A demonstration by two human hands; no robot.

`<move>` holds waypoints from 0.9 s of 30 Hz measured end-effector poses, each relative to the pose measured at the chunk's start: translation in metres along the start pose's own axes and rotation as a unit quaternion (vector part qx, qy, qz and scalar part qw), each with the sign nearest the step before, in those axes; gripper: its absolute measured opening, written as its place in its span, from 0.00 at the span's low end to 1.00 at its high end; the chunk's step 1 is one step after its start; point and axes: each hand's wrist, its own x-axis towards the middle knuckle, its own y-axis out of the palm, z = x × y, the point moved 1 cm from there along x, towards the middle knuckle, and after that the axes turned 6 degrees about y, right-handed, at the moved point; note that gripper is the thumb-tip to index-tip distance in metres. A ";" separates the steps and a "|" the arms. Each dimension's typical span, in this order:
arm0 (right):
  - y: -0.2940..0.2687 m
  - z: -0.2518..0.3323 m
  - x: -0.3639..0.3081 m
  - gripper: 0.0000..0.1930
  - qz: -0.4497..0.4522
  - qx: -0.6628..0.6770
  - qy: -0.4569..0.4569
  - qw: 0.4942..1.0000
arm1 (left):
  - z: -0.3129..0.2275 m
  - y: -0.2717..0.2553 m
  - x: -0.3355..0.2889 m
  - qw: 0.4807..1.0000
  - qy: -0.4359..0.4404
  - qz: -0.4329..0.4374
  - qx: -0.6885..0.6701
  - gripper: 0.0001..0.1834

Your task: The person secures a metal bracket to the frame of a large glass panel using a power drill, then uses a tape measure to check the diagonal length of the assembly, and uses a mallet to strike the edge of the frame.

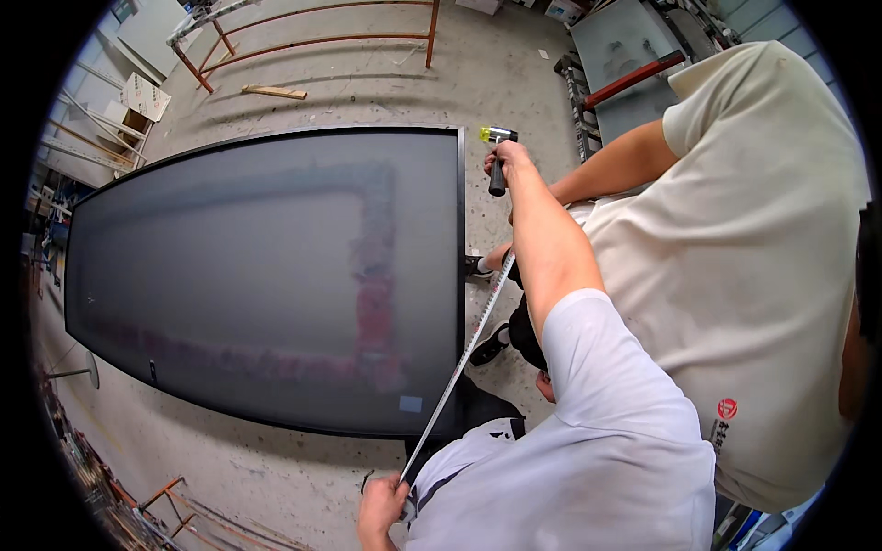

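Observation:
My right hand (504, 161) is stretched out beyond the right edge of the large framed grey panel (248, 257), closed around a mallet (497, 174) with a dark handle and a head with one yellow end. Low in the view, my left hand (381, 503) grips a tape measure, its case mostly hidden. From there the pale metal tape (473, 344) runs out taut and slanting, close past the panel's near right corner. It passes behind my right forearm, where its far end is hidden. The panel has a thin black frame, reddish smears and a small light-blue label (411, 404).
A co-worker in a beige shirt (726, 257) stands close on my right, an arm (620, 165) reaching behind mine. An orange metal rack (322, 41) and a wooden strip (274, 92) lie beyond the panel. Another glass sheet (625, 64) stands at the far right.

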 end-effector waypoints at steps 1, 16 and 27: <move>-0.004 0.003 0.010 0.04 -0.033 0.025 -0.006 0.999 | -0.003 -0.001 0.000 1.000 -0.001 0.002 -0.003 0.12; -0.013 -0.009 0.032 0.09 -0.055 0.041 0.004 0.998 | -0.003 -0.011 0.008 1.000 0.015 0.002 -0.001 0.10; -0.009 -0.008 0.031 0.13 -0.098 0.030 -0.042 0.994 | -0.007 -0.021 0.010 0.999 0.031 0.000 0.008 0.10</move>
